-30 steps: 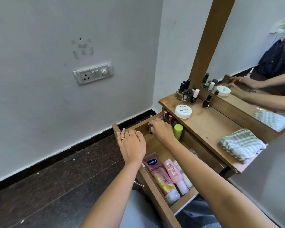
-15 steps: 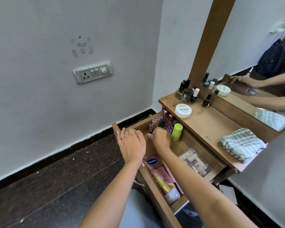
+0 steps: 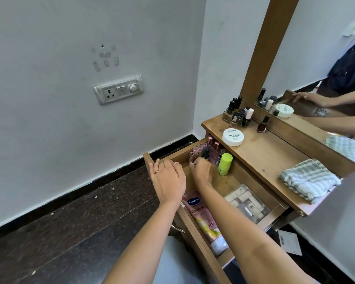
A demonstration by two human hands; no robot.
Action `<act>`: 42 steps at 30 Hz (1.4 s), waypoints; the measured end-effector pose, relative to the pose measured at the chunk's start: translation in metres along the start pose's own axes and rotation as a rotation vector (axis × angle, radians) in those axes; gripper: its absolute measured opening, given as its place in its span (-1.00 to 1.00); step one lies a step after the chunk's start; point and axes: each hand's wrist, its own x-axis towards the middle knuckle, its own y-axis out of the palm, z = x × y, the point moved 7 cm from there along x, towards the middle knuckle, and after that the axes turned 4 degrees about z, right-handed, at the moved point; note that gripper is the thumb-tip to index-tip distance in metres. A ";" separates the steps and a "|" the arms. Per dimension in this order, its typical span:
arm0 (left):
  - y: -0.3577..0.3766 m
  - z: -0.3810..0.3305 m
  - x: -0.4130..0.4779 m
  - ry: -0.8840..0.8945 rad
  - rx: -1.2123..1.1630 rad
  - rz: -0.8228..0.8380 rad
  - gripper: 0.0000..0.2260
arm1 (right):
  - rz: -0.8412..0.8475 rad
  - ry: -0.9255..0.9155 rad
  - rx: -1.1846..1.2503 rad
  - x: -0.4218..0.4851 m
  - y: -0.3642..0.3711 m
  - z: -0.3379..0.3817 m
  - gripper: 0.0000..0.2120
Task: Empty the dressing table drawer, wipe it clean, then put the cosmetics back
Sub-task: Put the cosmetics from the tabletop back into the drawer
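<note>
The wooden drawer (image 3: 225,183) of the dressing table stands pulled out. My left hand (image 3: 166,179) rests on its front edge. Inside the drawer, my right hand (image 3: 201,171) has its fingers curled down among small pink and dark bottles (image 3: 211,149) at the far end; whether it grips one is hidden. A lime-green stick (image 3: 224,163) stands right of that hand. A pink Vaseline tube (image 3: 203,218) lies along the front under my right forearm. A clear box of small white tubes (image 3: 246,203) lies at the back right.
On the tabletop stand several nail polish bottles (image 3: 237,115), a brown bottle (image 3: 261,126), a white nail polish jar (image 3: 233,137) and a folded checked cloth (image 3: 307,182). A mirror (image 3: 316,58) rises behind. The wall socket (image 3: 118,90) is at the left, and a paper (image 3: 289,241) lies on the floor.
My right hand drew back a little from the drawer's far end, uncovering the small bottles. My right forearm moved left, showing the clear box. My left hand stayed put.
</note>
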 end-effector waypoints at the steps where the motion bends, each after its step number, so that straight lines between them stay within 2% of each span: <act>1: 0.000 0.000 0.000 -0.001 -0.005 0.000 -0.51 | -0.006 0.008 0.016 0.000 0.000 -0.001 -0.83; 5: 0.000 0.000 0.000 0.001 -0.006 -0.006 -0.50 | -0.013 0.038 0.066 0.002 0.002 -0.005 -0.88; 20: -0.001 0.000 0.000 -0.004 -0.014 0.001 -0.49 | -0.015 0.098 0.075 0.004 -0.001 -0.015 -0.83; 23: -0.001 0.000 0.000 -0.006 -0.008 0.001 -0.50 | -0.025 0.020 0.063 -0.011 -0.015 -0.003 -0.74; 26: -0.002 -0.001 0.000 -0.006 -0.008 0.009 -0.56 | -0.081 -0.135 0.036 -0.033 -0.055 0.019 -0.81; 30: -0.005 -0.003 -0.001 -0.007 -0.025 -0.003 -0.63 | -0.369 -0.290 -0.072 -0.046 -0.150 0.031 -0.78; 33: -0.005 -0.004 -0.001 -0.002 -0.020 -0.007 -0.63 | -0.573 -0.231 -0.126 -0.027 -0.222 0.010 -0.75; 35: -0.004 -0.003 0.000 0.003 -0.020 -0.008 -0.62 | -0.622 -0.136 -0.114 -0.011 -0.252 -0.011 -0.73; 42: -0.002 -0.002 0.000 0.015 -0.037 -0.035 -0.60 | -0.437 0.076 -0.042 0.033 -0.248 -0.047 -0.62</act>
